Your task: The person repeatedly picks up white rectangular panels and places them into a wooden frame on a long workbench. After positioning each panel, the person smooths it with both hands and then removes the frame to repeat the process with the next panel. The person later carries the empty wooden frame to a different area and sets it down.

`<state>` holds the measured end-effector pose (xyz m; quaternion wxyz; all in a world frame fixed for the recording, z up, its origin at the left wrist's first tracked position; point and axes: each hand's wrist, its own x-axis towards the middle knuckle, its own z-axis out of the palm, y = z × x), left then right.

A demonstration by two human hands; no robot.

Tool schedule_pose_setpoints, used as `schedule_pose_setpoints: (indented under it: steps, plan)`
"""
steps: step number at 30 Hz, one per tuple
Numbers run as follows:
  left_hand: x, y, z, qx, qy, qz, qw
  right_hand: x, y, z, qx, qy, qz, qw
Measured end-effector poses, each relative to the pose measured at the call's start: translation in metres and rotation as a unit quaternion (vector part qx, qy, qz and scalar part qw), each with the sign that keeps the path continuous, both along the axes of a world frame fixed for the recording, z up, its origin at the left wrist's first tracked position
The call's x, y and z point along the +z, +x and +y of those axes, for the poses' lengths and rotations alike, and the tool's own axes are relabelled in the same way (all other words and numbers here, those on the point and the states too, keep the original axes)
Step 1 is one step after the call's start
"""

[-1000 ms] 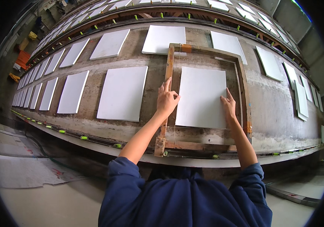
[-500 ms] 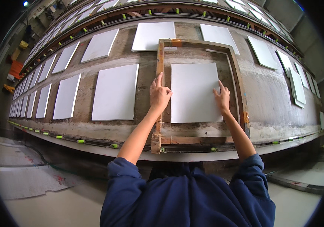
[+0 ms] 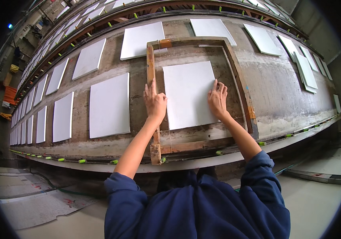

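Observation:
A brown wooden frame (image 3: 239,79) with worn orange patches lies on the long table around a white rectangular panel (image 3: 188,91). My left hand (image 3: 155,102) lies along the frame's left bar, fingers stretched out, with its thumb at the panel's left edge. My right hand (image 3: 218,99) rests on the panel's right edge, its fingers extended and slightly bent. Neither hand wraps round anything. Thin strings run along the inside of the frame's left bar. The frame's top edge overlaps parts of two panels behind it.
More white panels (image 3: 110,105) lie in rows across the brown table (image 3: 266,107), two overlapping at the right (image 3: 306,73). Small green pegs (image 3: 82,161) line the table's near rail. Another table with panels stands beyond. An orange cloth (image 3: 10,95) is at far left.
The whole view has shifted, so table, frame and panels appear farther left and slightly turned. My right hand's fingers now lie closer together at the panel's edge; my left stays on the frame.

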<state>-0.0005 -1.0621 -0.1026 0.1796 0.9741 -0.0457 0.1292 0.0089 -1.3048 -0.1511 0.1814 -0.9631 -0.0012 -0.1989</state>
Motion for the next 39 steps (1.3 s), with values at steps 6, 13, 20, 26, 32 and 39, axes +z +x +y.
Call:
schedule_pose_setpoints:
  steps: [6,13,20,26,32,39]
  plan:
    - [0.004,-0.013,-0.029,-0.061,0.152,0.118,0.979,0.010,0.001,0.003,0.062,-0.097,0.026,0.993]
    - [-0.026,-0.004,-0.042,-0.118,0.095,0.072,0.986,0.024,-0.019,0.032,0.246,-0.108,0.099,0.958]
    - [-0.043,0.124,-0.064,-0.072,0.112,-0.010,0.991,0.017,0.115,0.026,0.329,-0.130,0.045,0.934]
    - [-0.051,0.161,-0.071,-0.023,0.064,-0.024,0.997,0.006,0.153,0.029,0.275,-0.075,0.046,0.957]
    - [-0.052,0.107,-0.054,-0.068,0.046,-0.070,0.994,0.003,0.129,0.012,0.067,-0.068,0.018,0.995]
    - [-0.024,-0.020,-0.053,-0.199,0.068,0.053,0.976,0.021,-0.008,0.001,0.169,-0.107,0.087,0.976]
